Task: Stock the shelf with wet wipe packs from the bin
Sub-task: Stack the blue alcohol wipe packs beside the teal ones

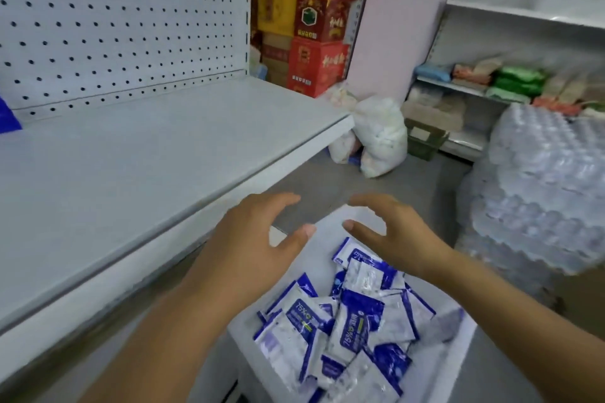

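A white bin [458, 347] stands on the floor at the lower middle, filled with several blue and white wet wipe packs [353, 330]. My left hand [258, 239] and my right hand [393, 232] hover side by side above the bin's far end, fingers loosely spread and curved, holding nothing. The thumbs point toward each other with a small gap between them. The white shelf [131, 167] runs along the left, its board bare except for a blue thing at the far left edge.
A perforated white back panel [124, 16] rises behind the shelf. Red and yellow cartons [314, 20] are stacked at the back. A white sack [379, 137] lies on the floor. Wrapped water bottle packs [540, 193] are piled on the right, in front of another stocked shelf [491, 85].
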The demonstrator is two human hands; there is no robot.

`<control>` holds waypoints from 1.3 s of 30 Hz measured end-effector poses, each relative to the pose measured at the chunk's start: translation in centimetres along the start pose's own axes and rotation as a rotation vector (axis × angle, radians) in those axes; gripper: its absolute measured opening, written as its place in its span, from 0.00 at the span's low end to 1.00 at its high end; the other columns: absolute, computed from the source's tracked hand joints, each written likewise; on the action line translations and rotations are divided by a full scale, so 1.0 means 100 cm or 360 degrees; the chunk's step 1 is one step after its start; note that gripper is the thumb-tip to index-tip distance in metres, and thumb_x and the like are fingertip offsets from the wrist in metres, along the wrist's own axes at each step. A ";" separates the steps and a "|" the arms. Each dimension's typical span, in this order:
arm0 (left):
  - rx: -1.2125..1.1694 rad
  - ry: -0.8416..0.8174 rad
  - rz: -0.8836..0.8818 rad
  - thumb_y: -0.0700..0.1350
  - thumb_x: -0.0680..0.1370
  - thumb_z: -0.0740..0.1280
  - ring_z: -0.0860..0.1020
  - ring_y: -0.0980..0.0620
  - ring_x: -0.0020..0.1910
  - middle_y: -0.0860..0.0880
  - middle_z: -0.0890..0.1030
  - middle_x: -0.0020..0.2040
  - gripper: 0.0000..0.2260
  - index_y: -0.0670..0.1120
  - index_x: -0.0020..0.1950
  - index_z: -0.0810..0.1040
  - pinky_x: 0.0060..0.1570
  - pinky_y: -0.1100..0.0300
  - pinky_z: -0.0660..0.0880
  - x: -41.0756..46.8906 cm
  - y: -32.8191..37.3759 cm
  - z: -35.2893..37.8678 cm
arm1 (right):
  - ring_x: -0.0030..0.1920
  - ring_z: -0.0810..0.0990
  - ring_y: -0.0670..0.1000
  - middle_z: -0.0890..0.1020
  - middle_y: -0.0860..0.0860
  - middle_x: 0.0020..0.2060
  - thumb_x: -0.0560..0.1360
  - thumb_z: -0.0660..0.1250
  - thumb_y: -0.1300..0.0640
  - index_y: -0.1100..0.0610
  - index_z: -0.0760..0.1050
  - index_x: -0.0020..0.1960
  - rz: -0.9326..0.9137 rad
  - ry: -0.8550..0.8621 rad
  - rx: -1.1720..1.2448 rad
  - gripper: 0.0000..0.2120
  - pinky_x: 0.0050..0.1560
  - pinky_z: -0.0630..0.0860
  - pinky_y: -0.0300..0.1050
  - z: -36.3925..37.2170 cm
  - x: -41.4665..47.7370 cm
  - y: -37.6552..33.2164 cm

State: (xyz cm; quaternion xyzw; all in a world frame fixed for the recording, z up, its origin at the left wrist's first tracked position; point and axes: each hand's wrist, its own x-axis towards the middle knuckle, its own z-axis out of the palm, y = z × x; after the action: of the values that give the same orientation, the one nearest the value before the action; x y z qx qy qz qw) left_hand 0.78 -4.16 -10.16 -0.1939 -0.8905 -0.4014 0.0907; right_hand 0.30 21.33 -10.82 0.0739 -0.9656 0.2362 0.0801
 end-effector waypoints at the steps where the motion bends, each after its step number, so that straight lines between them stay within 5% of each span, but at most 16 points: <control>1: 0.0021 -0.0072 -0.0038 0.65 0.75 0.65 0.72 0.61 0.66 0.62 0.74 0.68 0.24 0.60 0.70 0.73 0.65 0.60 0.70 0.002 -0.003 0.012 | 0.59 0.71 0.37 0.74 0.36 0.63 0.77 0.65 0.39 0.45 0.74 0.68 0.0084 -0.0036 0.0020 0.22 0.62 0.69 0.35 0.005 -0.006 0.015; 4: 0.0197 -0.0295 -0.0145 0.64 0.77 0.64 0.73 0.57 0.67 0.58 0.75 0.69 0.24 0.57 0.70 0.73 0.66 0.55 0.71 0.005 -0.020 0.043 | 0.58 0.76 0.40 0.79 0.40 0.61 0.77 0.67 0.40 0.47 0.77 0.65 0.0293 -0.0131 0.0085 0.20 0.63 0.75 0.42 0.026 -0.024 0.060; 7: 0.0348 -0.0473 -0.0211 0.62 0.78 0.65 0.71 0.53 0.70 0.53 0.74 0.72 0.26 0.52 0.72 0.72 0.70 0.57 0.67 0.006 -0.040 0.066 | 0.57 0.78 0.43 0.80 0.43 0.60 0.77 0.67 0.41 0.48 0.77 0.65 0.0422 -0.0298 0.0090 0.19 0.57 0.72 0.36 0.051 -0.041 0.090; 14: 0.0693 -0.0789 -0.0327 0.65 0.79 0.58 0.54 0.51 0.80 0.50 0.54 0.82 0.34 0.50 0.81 0.57 0.77 0.52 0.57 0.006 -0.062 0.094 | 0.62 0.76 0.46 0.77 0.45 0.66 0.76 0.66 0.37 0.49 0.74 0.69 0.0633 -0.0542 0.0128 0.26 0.57 0.70 0.37 0.086 -0.060 0.120; 18: 0.0809 -0.0855 -0.0357 0.66 0.80 0.56 0.47 0.50 0.81 0.51 0.46 0.83 0.35 0.52 0.82 0.51 0.78 0.51 0.54 0.004 -0.066 0.101 | 0.66 0.73 0.50 0.73 0.48 0.69 0.73 0.68 0.33 0.48 0.67 0.74 0.0657 -0.0630 -0.0018 0.35 0.60 0.76 0.44 0.091 -0.058 0.122; 24: 0.0775 -0.0879 -0.0392 0.67 0.78 0.56 0.50 0.48 0.81 0.51 0.47 0.83 0.35 0.54 0.82 0.52 0.77 0.48 0.58 0.008 -0.067 0.103 | 0.68 0.68 0.53 0.73 0.50 0.67 0.68 0.68 0.28 0.50 0.65 0.74 0.0664 -0.0715 -0.0365 0.42 0.62 0.74 0.49 0.101 -0.049 0.128; 31: 0.0774 -0.0902 -0.0394 0.67 0.79 0.56 0.50 0.48 0.81 0.51 0.47 0.83 0.34 0.54 0.81 0.54 0.75 0.48 0.58 0.010 -0.066 0.101 | 0.54 0.77 0.48 0.80 0.47 0.55 0.69 0.74 0.37 0.52 0.76 0.61 0.0763 -0.0843 -0.0077 0.28 0.50 0.75 0.39 0.092 -0.043 0.129; 39: 0.0651 -0.0872 -0.0458 0.67 0.78 0.56 0.55 0.49 0.80 0.51 0.53 0.82 0.34 0.53 0.80 0.57 0.75 0.45 0.62 0.013 -0.060 0.098 | 0.42 0.80 0.43 0.81 0.43 0.44 0.67 0.76 0.41 0.50 0.75 0.47 0.0729 -0.0502 0.0235 0.17 0.37 0.74 0.33 0.076 -0.040 0.121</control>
State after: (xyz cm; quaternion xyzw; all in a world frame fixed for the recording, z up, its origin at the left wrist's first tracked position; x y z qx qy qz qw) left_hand -2.96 -0.07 -20.28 -0.1447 -0.9618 -0.1569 -0.1715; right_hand 1.11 28.85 -23.58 -0.1046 -0.9379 0.3033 -0.1320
